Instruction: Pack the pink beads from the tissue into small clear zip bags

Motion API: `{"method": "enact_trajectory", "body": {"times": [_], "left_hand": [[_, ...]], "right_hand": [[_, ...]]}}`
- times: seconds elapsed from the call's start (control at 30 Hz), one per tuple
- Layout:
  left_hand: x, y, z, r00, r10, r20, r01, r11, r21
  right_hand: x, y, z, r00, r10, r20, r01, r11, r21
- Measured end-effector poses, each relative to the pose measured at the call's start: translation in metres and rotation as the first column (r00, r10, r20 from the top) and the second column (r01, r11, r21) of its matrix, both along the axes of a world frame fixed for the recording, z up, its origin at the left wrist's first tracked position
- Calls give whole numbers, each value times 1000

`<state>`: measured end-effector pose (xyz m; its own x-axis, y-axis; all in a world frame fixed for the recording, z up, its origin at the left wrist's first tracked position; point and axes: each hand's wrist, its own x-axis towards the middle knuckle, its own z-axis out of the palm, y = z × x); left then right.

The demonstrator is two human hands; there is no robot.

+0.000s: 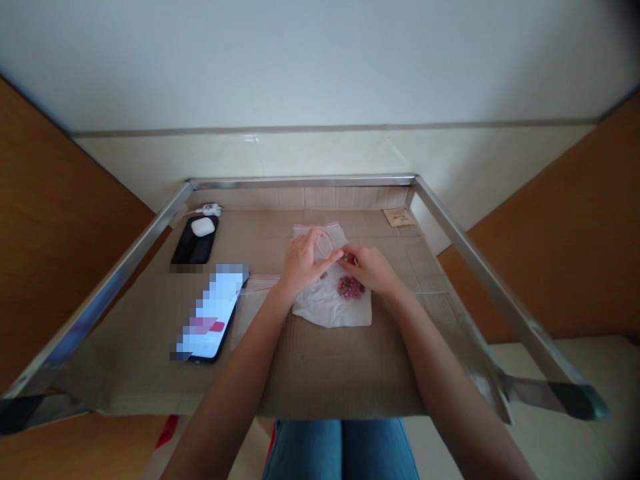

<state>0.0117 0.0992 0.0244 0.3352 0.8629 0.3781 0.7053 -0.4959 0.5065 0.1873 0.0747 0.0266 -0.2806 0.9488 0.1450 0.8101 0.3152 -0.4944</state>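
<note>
My left hand (pixel 302 261) is closed, thumb and fingers curved round a thin, pale reddish loop of cord (pixel 325 245). Its thumb tip meets the fingers of my right hand (pixel 371 268), which pinch at the loop's right side; whatever lies between those fingertips is too small to make out. Beneath both hands lies a crumpled white tissue (pixel 325 310). A little heap of pink beads (pixel 351 287) rests on it, just below my right fingers. One small brownish bit (pixel 324 275) shows beside my left thumb. Behind my left hand is a clear zip bag (pixel 305 229), partly covered.
Brown cardboard (pixel 345 373) lines the table, with a metal rail (pixel 300 181) around the back and sides. At left are a lit phone (pixel 215 317), a black slab (pixel 193 243) with a white earbud case (pixel 203 227), and a charger plug (pixel 211 209). Another zip bag (pixel 247 310) lies beside my left forearm.
</note>
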Motion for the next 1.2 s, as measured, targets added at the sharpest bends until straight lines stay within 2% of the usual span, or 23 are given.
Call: {"method": "enact_trajectory", "body": {"times": [0.1, 0.2, 0.27, 0.37, 0.63, 0.83, 0.97, 1.1, 1.2], "left_hand": [[0, -1, 0, 1000, -15, -19, 15, 1000, 0], [1, -2, 0, 998, -39, -55, 40, 999, 17], [1, -2, -1, 995, -55, -81, 58, 998, 35], [1, -3, -2, 993, -73, -94, 78, 995, 55], [1, -2, -3, 991, -84, -107, 92, 993, 70], [-1, -1, -4, 992, -75, -100, 84, 993, 88], [-1, -1, -5, 992, -64, -105, 75, 992, 101], [-1, -1, -4, 994, -87, -71, 94, 991, 95], [-1, -2, -3, 991, -135, 23, 133, 988, 79]], "right_hand": [[11, 3, 5, 975, -59, -216, 56, 998, -18], [11, 4, 8, 890, -59, -453, 30, 997, -70], [5, 3, 8, 834, -37, -551, -21, 995, -98], [-4, 2, 7, 788, -16, -615, -74, 990, -121], [-8, 0, 8, 750, -30, -661, -85, 986, -141], [-12, -6, 16, 786, 65, -615, -151, 985, -89], [-11, -9, 18, 851, 121, -511, -160, 987, -32], [-9, -8, 14, 887, 114, -447, -152, 987, -50], [-6, -5, 11, 865, 80, -496, -136, 988, -78]]}}
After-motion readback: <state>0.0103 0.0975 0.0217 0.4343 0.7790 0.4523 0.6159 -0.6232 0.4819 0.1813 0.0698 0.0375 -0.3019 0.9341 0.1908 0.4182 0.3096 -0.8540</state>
